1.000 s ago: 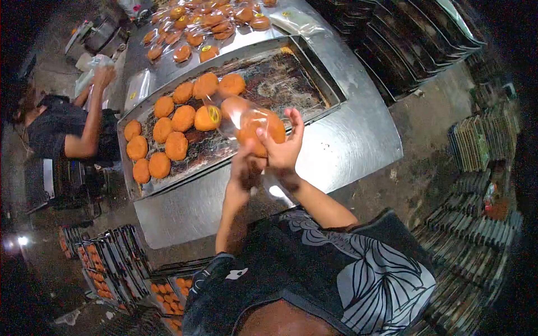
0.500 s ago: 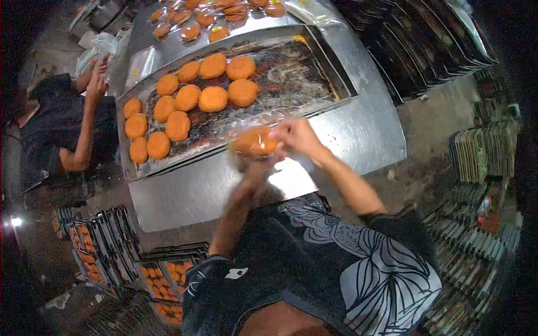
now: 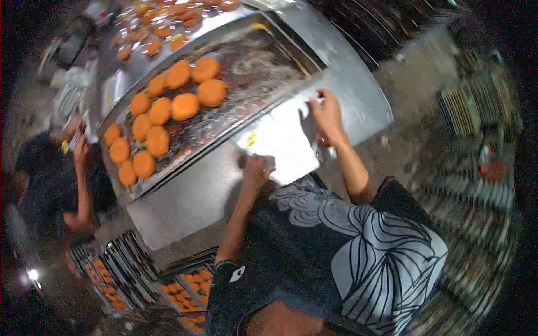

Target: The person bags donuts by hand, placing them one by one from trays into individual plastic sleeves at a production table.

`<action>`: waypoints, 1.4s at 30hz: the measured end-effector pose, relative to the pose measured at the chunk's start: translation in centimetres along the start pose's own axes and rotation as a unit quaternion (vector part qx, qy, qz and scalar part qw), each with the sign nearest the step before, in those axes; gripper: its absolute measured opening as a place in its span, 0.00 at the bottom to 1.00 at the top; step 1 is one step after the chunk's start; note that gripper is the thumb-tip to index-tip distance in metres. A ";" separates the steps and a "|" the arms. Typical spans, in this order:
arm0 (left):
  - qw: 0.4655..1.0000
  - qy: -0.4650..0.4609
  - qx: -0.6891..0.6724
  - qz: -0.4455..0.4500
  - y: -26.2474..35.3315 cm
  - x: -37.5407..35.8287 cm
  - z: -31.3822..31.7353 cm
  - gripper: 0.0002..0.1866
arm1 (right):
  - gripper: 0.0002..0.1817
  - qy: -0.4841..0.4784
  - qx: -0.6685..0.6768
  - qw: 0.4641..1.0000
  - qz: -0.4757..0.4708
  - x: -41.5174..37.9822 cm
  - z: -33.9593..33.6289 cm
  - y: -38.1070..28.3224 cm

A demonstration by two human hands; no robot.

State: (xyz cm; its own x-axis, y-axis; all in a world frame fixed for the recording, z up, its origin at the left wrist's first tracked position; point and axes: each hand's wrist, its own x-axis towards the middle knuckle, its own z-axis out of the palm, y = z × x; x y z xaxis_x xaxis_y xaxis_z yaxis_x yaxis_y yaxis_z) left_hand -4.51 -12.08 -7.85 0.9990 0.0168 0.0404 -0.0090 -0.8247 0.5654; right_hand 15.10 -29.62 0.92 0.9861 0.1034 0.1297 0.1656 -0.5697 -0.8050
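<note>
A white plastic bag or sheet with a yellow label (image 3: 283, 143) lies near the front edge of the metal table. My left hand (image 3: 258, 171) is closed at its lower left edge. At its upper right corner, my right hand (image 3: 327, 115) has its fingers curled; what they grip, if anything, is too blurred to tell. Just beyond, a dark baking tray (image 3: 252, 70) bears several round orange buns (image 3: 185, 106) on its left part. The bun seen earlier between my hands no longer shows.
Bagged buns (image 3: 162, 28) lie behind the tray. At the left a co-worker (image 3: 61, 185) in dark clothes holds something small. Racks of trays with buns (image 3: 190, 285) stand below the table, and stacked trays (image 3: 471, 106) stand at the right.
The wrapped bun has left my hands, and the white bag or sheet now shows between them. My right hand has moved right and up. The view has shifted and turned.
</note>
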 end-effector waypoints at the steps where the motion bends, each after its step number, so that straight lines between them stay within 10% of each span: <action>1: 0.999 0.022 -0.035 -0.029 0.8 0.0 -0.3 0.20 | 0.23 0.038 -0.092 0.995 0.011 -1.2 -2.3 3.4; 3: 0.995 0.037 0.085 0.042 1.7 0.6 -0.7 0.27 | 0.30 0.034 -0.314 0.948 0.038 -4.3 -4.1 9.4; 4: 0.995 0.035 0.082 0.042 1.9 0.8 -0.6 0.26 | 0.35 -0.137 -0.248 0.950 0.127 -5.2 -4.7 9.6; 10: 0.999 0.001 0.033 -0.025 0.9 2.0 0.2 0.22 | 0.42 0.024 -0.097 0.983 0.156 -6.3 -2.1 10.2; 13: 0.999 0.024 0.039 -0.003 1.5 2.4 0.1 0.19 | 0.30 -0.044 -0.089 0.967 0.235 -3.1 -2.1 11.1; 17: 0.999 0.032 0.025 -0.002 1.7 2.1 0.3 0.12 | 0.17 -0.243 -0.020 0.965 0.099 0.5 -1.7 9.4; 21: 0.998 0.043 -0.022 -0.034 0.9 1.9 0.4 0.07 | 0.10 -0.129 0.189 0.973 0.005 3.1 -5.5 -3.2; 25: 0.998 -0.019 0.039 -0.045 -0.6 1.5 1.2 0.08 | 0.09 -0.245 0.062 0.942 -0.219 -0.2 -2.9 -2.2; 29: 0.994 0.005 -0.081 -0.071 -1.0 1.2 -0.6 0.11 | 0.14 -0.133 0.038 0.987 0.087 5.4 -0.9 -2.5; 34: 0.917 0.064 -0.331 -0.211 -0.6 1.9 -3.0 0.15 | 0.13 0.013 0.337 0.898 -0.281 12.7 4.6 -21.0; 36: 0.848 0.076 -0.471 -0.231 -1.2 2.1 -4.0 0.16 | 0.16 -0.032 0.201 0.900 -0.385 6.6 3.6 -23.3; 39: 0.754 0.115 -0.602 -0.238 0.7 2.6 -8.3 0.18 | 0.19 -0.461 0.197 0.835 -0.226 -3.0 5.1 -13.9; 40: 0.711 0.075 -0.694 -0.086 -3.9 2.5 -4.1 0.20 | 0.18 -0.509 0.128 0.834 -0.170 -5.4 4.4 -12.0; 41: 0.682 0.090 -0.673 -0.272 2.8 2.7 -9.9 0.19 | 0.17 -0.486 0.024 0.867 -0.102 -6.5 4.0 -11.8; 42: 0.723 0.055 -0.645 -0.241 2.0 2.7 -7.8 0.18 | 0.17 -0.425 0.111 0.895 -0.082 -7.2 5.3 -8.5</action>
State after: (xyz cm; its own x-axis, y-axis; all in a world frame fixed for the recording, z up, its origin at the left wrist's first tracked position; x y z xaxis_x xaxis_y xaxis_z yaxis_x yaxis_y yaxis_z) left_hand -2.17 -9.22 -0.16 0.8907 0.2306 -0.3918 0.2353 0.5036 0.8313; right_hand 6.50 -21.25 3.77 0.5696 0.8073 -0.1545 0.2085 -0.3237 -0.9229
